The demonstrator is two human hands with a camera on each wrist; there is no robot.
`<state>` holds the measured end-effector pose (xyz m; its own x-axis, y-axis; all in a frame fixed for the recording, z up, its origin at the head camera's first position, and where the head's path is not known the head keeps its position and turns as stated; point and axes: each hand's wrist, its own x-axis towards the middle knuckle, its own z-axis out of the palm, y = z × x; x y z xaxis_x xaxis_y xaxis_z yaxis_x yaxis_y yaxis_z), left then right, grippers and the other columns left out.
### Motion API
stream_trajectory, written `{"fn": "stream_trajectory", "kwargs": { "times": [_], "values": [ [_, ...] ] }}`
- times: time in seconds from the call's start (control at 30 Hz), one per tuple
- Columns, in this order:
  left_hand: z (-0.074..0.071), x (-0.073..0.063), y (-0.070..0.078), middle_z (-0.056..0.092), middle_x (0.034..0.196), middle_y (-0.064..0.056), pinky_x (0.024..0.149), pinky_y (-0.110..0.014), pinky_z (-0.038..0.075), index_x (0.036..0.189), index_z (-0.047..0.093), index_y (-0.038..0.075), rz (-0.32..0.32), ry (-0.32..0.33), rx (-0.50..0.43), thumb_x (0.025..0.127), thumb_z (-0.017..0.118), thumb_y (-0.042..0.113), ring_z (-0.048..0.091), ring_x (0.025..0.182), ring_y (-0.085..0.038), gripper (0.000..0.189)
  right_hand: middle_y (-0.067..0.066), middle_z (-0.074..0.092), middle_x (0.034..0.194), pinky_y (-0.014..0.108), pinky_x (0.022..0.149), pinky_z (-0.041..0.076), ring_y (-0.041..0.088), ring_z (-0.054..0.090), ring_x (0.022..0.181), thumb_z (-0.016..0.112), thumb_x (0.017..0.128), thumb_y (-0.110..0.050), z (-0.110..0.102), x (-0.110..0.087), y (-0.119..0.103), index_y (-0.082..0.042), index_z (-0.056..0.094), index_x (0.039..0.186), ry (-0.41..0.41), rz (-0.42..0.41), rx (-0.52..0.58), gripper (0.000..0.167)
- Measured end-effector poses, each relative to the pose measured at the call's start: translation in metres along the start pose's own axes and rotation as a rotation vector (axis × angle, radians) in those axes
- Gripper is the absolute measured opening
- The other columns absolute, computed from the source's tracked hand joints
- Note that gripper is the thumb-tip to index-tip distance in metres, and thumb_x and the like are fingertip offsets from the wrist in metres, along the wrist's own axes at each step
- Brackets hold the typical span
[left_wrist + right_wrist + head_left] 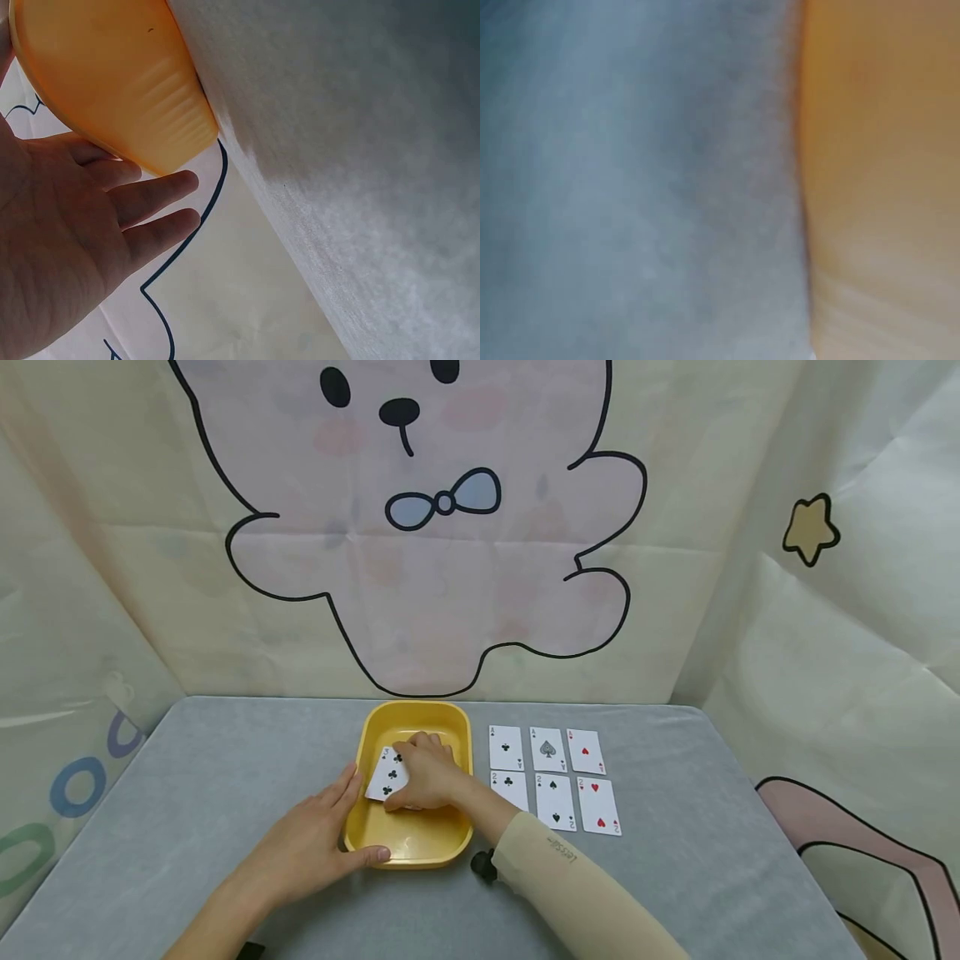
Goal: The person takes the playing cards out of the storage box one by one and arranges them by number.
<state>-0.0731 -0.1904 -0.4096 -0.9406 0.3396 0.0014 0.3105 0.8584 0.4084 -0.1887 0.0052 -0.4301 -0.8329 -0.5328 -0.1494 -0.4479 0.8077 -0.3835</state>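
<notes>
A yellow plastic tray [416, 852] stands on the cloth-covered table. Inside it, my right hand [429, 772] grips a white playing card [384, 772] with black clubs, which looks like a three; the hand covers the card's right part. Whether more cards lie under it is hidden. My left hand [318, 835] rests against the tray's left side, thumb at the near rim and fingers extended along the wall. In the left wrist view its fingers [161, 199] are loosely straight beside the tray's outer wall [142, 90]. The right wrist view shows only the tray's side [885, 187], blurred, and no hand.
Right of the tray, face-up cards lie in two rows of three: aces, such as the ace of spades [548, 749], behind twos, such as the two of hearts [599, 806]. My right forearm partly covers the two of clubs [510, 787]. A printed curtain [480, 610] hangs behind the table.
</notes>
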Motion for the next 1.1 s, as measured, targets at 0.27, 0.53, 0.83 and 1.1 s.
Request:
{"fn": "stream_trajectory", "kwargs": {
  "times": [0.27,0.53,0.83,1.1],
  "values": [
    [0.0,-0.001,0.0,0.03,0.168,-0.021,0.107,-0.064,0.044,0.164,0.031,0.001,0.01,0.014,-0.005,0.085,0.067,0.078,0.05,0.138,-0.048,0.116,0.007,0.05,0.145,0.035,0.11,0.037,0.021,0.043,0.128,0.091,0.08,-0.047,-0.012,-0.007,-0.001,-0.013,0.047,0.158,-0.002,-0.034,0.038,0.096],
    [0.002,-0.001,-0.002,0.03,0.169,-0.019,0.106,-0.063,0.045,0.162,0.032,-0.002,0.006,0.016,0.009,0.084,0.063,0.082,0.051,0.138,-0.047,0.118,0.007,0.05,0.147,0.033,0.105,0.043,0.021,0.045,0.127,0.088,0.08,-0.056,-0.025,-0.018,0.005,-0.016,0.045,0.159,0.018,-0.057,0.086,0.099],
    [0.002,0.0,-0.001,0.031,0.168,-0.019,0.106,-0.063,0.045,0.161,0.033,-0.003,0.009,0.033,0.011,0.084,0.066,0.08,0.051,0.138,-0.047,0.118,0.01,0.049,0.147,0.04,0.112,0.042,0.024,0.045,0.132,0.089,0.082,-0.041,-0.044,-0.034,0.017,-0.011,0.047,0.158,0.065,-0.132,0.179,0.092],
    [0.003,-0.001,-0.001,0.036,0.165,-0.021,0.104,-0.062,0.047,0.159,0.037,-0.004,0.02,0.053,0.026,0.084,0.07,0.077,0.054,0.134,-0.048,0.116,0.009,0.048,0.149,0.045,0.114,0.039,0.025,0.042,0.136,0.086,0.081,-0.038,-0.053,-0.051,0.023,-0.011,0.049,0.157,0.072,-0.159,0.207,0.089]
  ]
}}
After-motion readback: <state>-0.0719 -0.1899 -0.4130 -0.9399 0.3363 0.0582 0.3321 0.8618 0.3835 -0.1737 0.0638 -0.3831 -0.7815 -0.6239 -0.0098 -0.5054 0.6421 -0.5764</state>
